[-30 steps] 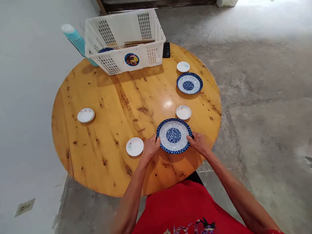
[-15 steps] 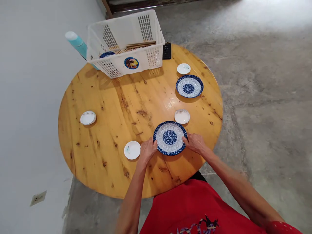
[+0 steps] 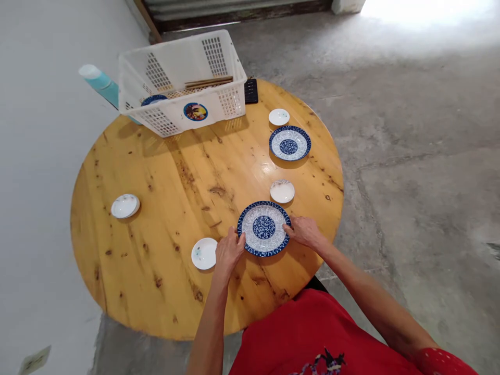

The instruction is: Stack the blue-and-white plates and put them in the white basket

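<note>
A blue-rimmed plate [image 3: 264, 229] with a blue patterned centre lies at the table's near side. My right hand [image 3: 305, 230] grips its right rim, the thumb on top. At the left rim is my left hand [image 3: 229, 251], closed with its thumb against the edge; its fingertips are partly hidden. Close beside that hand, and partly covered by it, is a small white dish [image 3: 203, 254]. Just beyond the plate sits another small dish [image 3: 282, 191]. Farther back, a second blue-rimmed plate [image 3: 289, 143] lies in front of a small white dish [image 3: 278, 117].
The round wooden table [image 3: 167, 208] stands near a white wall. A white plastic basket [image 3: 211, 117] with chopsticks [image 3: 209, 83] and a blue-rimmed plate [image 3: 153, 99] inside is at the back. Stacked small dishes [image 3: 125, 206] lie left. A black object [image 3: 251, 91] and a turquoise cylinder [image 3: 102, 86] flank the basket.
The camera view has shifted, so the table and everything on it sit lower and farther left. Both hands stay at the plate's rim; the plate has hardly moved on the table.
</note>
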`<state>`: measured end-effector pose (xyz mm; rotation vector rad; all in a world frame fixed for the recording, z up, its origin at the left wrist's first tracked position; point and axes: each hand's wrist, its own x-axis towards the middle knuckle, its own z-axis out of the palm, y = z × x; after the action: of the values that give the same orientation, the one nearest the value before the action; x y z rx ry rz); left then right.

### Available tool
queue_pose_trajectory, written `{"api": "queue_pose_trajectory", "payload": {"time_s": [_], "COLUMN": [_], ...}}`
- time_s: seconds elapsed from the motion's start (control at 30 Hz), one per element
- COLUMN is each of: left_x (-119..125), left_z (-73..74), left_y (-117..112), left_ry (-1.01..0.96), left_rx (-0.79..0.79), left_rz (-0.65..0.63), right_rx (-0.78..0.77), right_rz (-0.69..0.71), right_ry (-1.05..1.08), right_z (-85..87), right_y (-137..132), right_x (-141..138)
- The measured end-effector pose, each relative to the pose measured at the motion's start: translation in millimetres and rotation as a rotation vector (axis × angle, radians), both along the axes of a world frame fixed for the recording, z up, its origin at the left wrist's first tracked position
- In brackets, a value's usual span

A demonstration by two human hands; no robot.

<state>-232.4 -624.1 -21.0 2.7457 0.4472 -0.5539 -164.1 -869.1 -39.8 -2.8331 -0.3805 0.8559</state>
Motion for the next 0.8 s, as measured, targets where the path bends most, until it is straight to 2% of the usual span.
{"api": "queue_pose_trajectory", "payload": {"time_s": [0.1,0.2,0.3,0.4,0.57,0.67,0.8], "left_x": [0,2,3,-3,-28,-42,-44], "left_z": [-11.0,-27.1,-39.8,-43.5,-35.6,-28.9,-24.5], "left_y": [6,8,8,8,-3,-24,-72], "left_ry": [-0.051,-0.112,-0.186,-0.210,-0.126,-0.048,-0.041], "left_rx": [-0.203,-0.508,-0.685,-0.676,-0.570,-0.522,-0.599], "left_rz": [0.064,0.109,0.149,0.146,0.042,-0.001,-0.038], "right_rx": [0.234,0.565,0.766,0.758,0.655,0.668,0.709], "right_rz": [-0.189,-0.377,-0.489,-0.534,-0.581,-0.609,-0.683], "right_ry": [0.002,0.051,0.026,-0.016,-0.096,-0.103,-0.075], "right_z": [-18.4,-35.2,-41.0,-37.8,-32.1,-27.2,-18.4], "right_y": [-2,2,8,11,-4,-26,-74], "right_x": [-7,-15,-22,-35,-77,-102,-119]}}
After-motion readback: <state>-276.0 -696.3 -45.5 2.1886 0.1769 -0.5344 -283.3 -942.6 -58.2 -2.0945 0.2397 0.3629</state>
